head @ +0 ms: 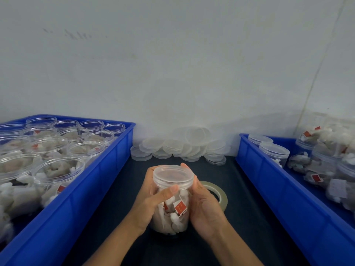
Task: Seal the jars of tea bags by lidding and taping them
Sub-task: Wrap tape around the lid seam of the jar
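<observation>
lidding step, it seems — left hand (153, 196) and right hand (205, 206) fingers grasping jar (172, 214), lid (173, 175) on; next, tape roll (221, 194).

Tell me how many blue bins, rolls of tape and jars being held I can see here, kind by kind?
Blue plastic bins: 2, one left and one right.
Rolls of clear tape: 1, lying flat on the dark mat, partly behind the right hand.
Clear plastic jars of tea bags held in the hands: 1, with the left hand on it too.
Total: 4.
</observation>
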Available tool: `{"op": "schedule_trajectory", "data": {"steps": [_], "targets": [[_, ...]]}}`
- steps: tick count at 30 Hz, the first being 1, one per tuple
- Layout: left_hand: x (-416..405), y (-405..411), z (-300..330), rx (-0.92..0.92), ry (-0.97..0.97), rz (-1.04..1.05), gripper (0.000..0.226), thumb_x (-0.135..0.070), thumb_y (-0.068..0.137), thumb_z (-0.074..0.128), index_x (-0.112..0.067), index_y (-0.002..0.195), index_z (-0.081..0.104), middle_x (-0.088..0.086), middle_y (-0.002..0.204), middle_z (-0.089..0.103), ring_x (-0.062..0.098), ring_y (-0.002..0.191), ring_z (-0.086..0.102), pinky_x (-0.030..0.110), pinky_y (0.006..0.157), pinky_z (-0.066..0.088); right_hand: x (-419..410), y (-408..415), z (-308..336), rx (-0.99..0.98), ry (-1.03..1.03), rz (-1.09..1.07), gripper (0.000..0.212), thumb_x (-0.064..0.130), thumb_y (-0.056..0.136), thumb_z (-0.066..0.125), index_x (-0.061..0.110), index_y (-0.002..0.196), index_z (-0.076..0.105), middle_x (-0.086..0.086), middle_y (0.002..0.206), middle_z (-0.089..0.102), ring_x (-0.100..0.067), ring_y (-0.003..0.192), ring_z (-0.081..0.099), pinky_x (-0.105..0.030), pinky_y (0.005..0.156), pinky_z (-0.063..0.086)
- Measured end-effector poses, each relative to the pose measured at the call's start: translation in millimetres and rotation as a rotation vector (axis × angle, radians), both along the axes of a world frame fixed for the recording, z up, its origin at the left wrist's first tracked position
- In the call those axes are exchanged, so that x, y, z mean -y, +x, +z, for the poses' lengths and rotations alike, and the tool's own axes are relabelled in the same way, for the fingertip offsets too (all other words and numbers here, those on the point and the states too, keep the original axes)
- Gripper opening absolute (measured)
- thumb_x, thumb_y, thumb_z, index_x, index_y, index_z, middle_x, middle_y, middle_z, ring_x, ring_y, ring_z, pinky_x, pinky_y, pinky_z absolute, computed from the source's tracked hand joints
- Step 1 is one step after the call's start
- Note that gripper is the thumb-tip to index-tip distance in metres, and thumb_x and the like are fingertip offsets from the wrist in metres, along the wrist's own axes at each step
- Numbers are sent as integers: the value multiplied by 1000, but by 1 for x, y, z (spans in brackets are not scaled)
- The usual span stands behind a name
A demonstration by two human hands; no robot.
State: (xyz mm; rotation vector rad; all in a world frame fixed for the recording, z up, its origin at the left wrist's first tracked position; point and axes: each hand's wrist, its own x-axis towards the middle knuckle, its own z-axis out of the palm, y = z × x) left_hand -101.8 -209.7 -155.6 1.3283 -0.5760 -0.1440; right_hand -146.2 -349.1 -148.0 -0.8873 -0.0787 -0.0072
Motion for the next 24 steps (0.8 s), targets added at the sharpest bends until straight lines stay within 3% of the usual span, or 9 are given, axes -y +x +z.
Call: {"op": "schedule_trajectory", "data": {"steps": [7, 13, 18, 24], "targets": [[0, 1, -2, -11, -21, 13, 55, -29, 73, 68, -11, 122, 51, -2, 106, 71, 13, 101, 68, 17, 76, 53, 0, -1, -5, -10, -50, -16, 41, 39, 99, 39, 27, 134, 56, -6, 131, 62, -23, 120, 60, -39, 98, 47], [1, 2, -4, -29, -42, -5, 51, -29, 73, 67, -16, 120, 52, -4, 105, 72, 12, 98, 69, 17, 74, 54, -1, 1, -7, 23, -69, -16, 45, 41, 91, 48, 29, 133, 57, -5, 130, 63, -23, 120, 60, -41, 99, 46], [0, 2, -4, -13, -33, -4, 64, -37, 66, 77, -16, 121, 51, -4, 107, 71, 13, 102, 68, 18, 76, 53, -1, 2, -6, 10, -77, -37, 41, 40, 89, 52, 32, 127, 62, -5, 127, 65, -23, 117, 62, -39, 94, 51], [4, 2, -1, 60, 90, 59, 75, -50, 53, 77, -29, 118, 47, -21, 105, 67, -3, 101, 63, 11, 77, 50, -2, -2, -4, 12, -74, -68, 38, 31, 96, 45, 28, 132, 58, -5, 127, 65, -24, 116, 63, -38, 89, 54]]}}
